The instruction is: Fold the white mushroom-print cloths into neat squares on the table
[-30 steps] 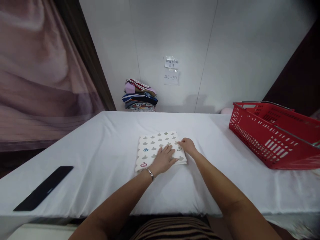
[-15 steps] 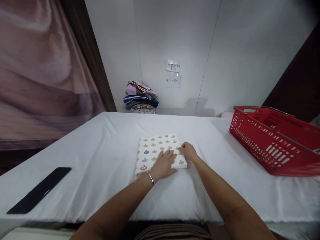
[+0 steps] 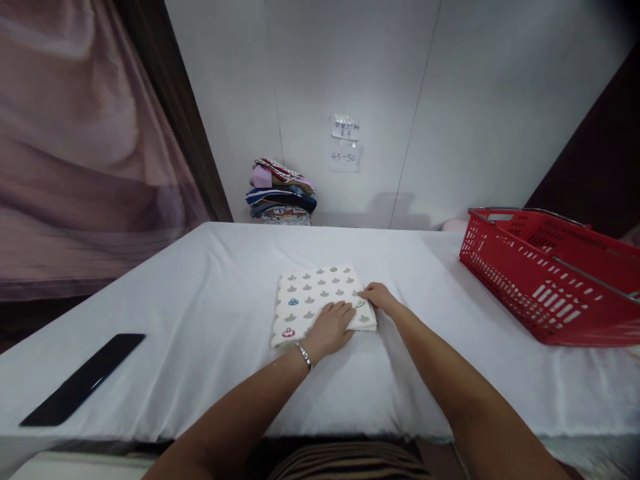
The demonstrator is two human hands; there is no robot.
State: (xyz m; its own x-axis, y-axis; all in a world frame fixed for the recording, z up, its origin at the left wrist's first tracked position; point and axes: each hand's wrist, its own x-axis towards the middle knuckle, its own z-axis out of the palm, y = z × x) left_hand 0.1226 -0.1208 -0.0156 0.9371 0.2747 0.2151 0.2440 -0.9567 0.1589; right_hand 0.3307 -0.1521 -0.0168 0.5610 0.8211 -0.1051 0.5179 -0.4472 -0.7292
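Observation:
A folded white cloth (image 3: 320, 293) printed with grey mushroom shapes and a few coloured ones lies flat on the white-covered table. My left hand (image 3: 332, 328), with a bracelet at its wrist, rests palm down on the front part of the cloth, fingers stretched out. At the cloth's right edge, my right hand (image 3: 381, 297) pinches the fabric between thumb and fingers. Part of the print is hidden under my left hand.
A red plastic basket (image 3: 520, 280) with metal handles stands at the right. On the left lies a flat black object (image 3: 85, 380). A pile of folded clothes (image 3: 283, 193) sits by the wall behind the white tablecloth (image 3: 210, 287). Paper signs (image 3: 345, 157) hang on the wall.
My left hand's fingers have drawn closer together on the cloth. The right hand stays at the right edge, where the fabric is slightly shifted. The view has tilted a little.

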